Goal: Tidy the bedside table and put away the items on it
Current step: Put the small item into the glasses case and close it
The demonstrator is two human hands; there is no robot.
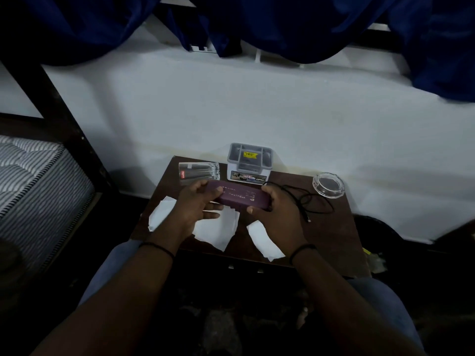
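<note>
One purple case [240, 197] is held above the brown table [331, 237], with its long axis running left to right and tilted so the right end sits slightly nearer the camera. The left hand [198, 204] clamps the left end, thumb on top and fingers below; the right hand [275, 214] clamps the right end, with one fingertip showing under the near edge. Pale lettering runs along the top of the case, upside down to the camera and too blurred to read. On the table are three white paper pieces [218, 227]: one at the left edge, one under the hands at centre, one near the right wrist. One clear glass [199, 172] lies on its side at the back left, its long axis left to right, bearing a red label with small white writing that cannot be made out. One grey organiser [249, 160] stands against the white wall [231, 104] at the back centre; it carries one yellow sticker inside and a front strip reading "OPEL". One black cable [305, 199] lies loosely coiled just right of the right hand. One clear round ashtray [328, 185] sits at the back right corner. Each wrist carries one black band. Blue curtains [295, 24] hang above. A striped mattress [33, 186] lies at the left.
</note>
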